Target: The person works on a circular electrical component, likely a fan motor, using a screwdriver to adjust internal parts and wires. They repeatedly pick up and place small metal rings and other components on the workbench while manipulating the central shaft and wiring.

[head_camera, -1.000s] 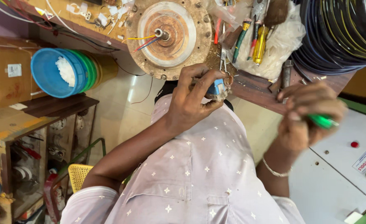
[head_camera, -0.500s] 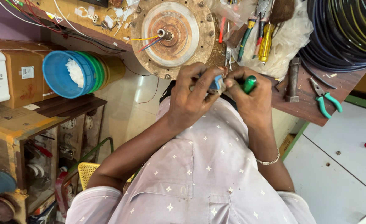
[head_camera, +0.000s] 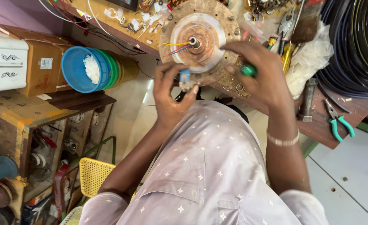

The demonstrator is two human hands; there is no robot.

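Note:
My left hand (head_camera: pixel 171 98) pinches a small blue and grey part (head_camera: pixel 185 79) just below a round, rusty motor disc (head_camera: pixel 196 39) on the wooden bench. Yellow, red and blue wires (head_camera: pixel 176 46) run out from the disc's centre shaft. My right hand (head_camera: pixel 257 68) is closed on a green-handled tool (head_camera: pixel 248 70) at the disc's lower right edge; the tool's tip is hidden. A metal bracelet (head_camera: pixel 282 141) sits on my right wrist.
Green-handled pliers (head_camera: pixel 338 123) and a hammer (head_camera: pixel 307 100) lie on the bench at right, beside coils of dark cable (head_camera: pixel 359 46). Screwdrivers (head_camera: pixel 286 52) and a white plastic bag (head_camera: pixel 307 58) lie behind my right hand. Stacked blue and green tubs (head_camera: pixel 90 68), a cardboard box (head_camera: pixel 42 66) and a cluttered shelf stand at left.
My hands have come apart: the right hand moved up and right with the green tool to the disc's edge, while the left hand kept the small part just below the disc.

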